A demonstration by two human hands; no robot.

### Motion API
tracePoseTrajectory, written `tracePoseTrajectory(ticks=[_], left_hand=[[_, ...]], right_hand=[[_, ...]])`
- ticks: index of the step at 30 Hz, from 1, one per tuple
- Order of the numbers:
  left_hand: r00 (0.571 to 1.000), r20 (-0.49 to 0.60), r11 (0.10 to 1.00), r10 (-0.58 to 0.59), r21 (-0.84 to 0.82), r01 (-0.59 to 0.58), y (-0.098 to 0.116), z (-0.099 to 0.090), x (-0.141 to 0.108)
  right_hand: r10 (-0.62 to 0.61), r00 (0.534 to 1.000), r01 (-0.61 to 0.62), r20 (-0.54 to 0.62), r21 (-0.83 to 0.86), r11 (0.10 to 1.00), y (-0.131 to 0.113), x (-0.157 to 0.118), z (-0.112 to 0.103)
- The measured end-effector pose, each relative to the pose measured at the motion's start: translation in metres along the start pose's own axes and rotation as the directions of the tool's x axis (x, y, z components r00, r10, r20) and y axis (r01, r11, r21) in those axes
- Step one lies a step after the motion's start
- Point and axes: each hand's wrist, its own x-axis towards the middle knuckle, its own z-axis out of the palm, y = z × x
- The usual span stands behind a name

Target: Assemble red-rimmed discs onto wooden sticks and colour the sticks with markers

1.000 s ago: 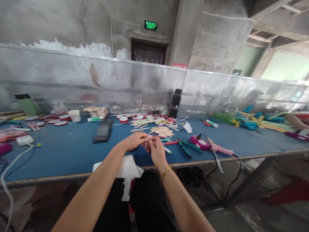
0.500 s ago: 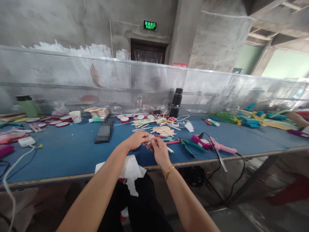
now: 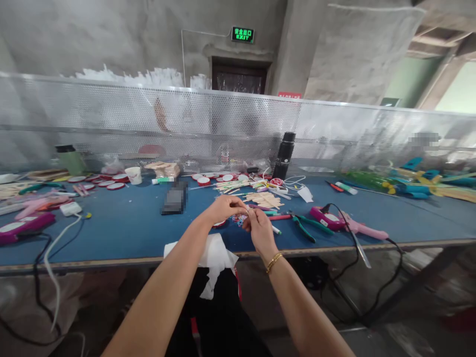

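Note:
Above the front of the blue table, my left hand and my right hand meet, fingertips pinched together. Something small and pale is between them, too small and covered to name. Just below the fingers lies a cluster of tiny coloured pieces, partly hidden by my hands. A red-rimmed round lid peeks out beside my left hand. To the right of my right hand are a white pen with a green tip and green-handled pliers. White tissue hangs over the table edge under my left forearm.
Wooden sticks lie behind my hands, with a black bottle farther back. A dark phone is on the left. A magenta glue gun with a pink end and trailing cord lies right. A perforated metal screen borders the back.
The view has swung slightly left, so the table's contents sit farther right. Both hands stay pinched together, and the coloured cluster now shows more clearly beneath them.

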Motion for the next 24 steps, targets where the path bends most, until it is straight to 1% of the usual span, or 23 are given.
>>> tracePoseTrajectory(ticks=[5, 8, 13, 17, 21, 24], left_hand=[[1.0, -0.023, 0.999, 0.003, 0.038, -0.002, 0.004, 0.0, -0.001], [0.999, -0.036, 0.998, 0.0, 0.056, 0.002, 0.006, -0.001, -0.002], [0.999, -0.028, 0.999, -0.02, 0.04, 0.021, 0.007, -0.001, -0.003], [0.999, -0.026, 0.999, -0.024, 0.043, 0.025, 0.006, -0.001, -0.002], [0.999, -0.05, 0.997, -0.007, 0.08, 0.011, 0.007, -0.002, -0.002], [0.996, -0.093, 0.995, 0.001, 0.099, 0.008, 0.008, -0.003, -0.001]], right_hand=[[0.022, 1.0, -0.022, -0.004, 0.009, 1.0, 0.001, 0.0, 0.0], [0.006, 1.0, -0.006, -0.007, 0.009, 1.0, 0.005, 0.002, 0.0], [-0.029, 0.999, 0.028, -0.028, -0.009, 1.0, 0.011, 0.002, -0.002], [-0.032, 0.999, 0.032, -0.015, -0.011, 0.999, 0.013, 0.003, -0.003], [-0.033, 0.999, 0.033, -0.004, -0.009, 0.999, 0.014, 0.004, -0.002], [-0.034, 0.999, 0.034, -0.005, -0.008, 0.999, 0.013, 0.004, -0.002]])
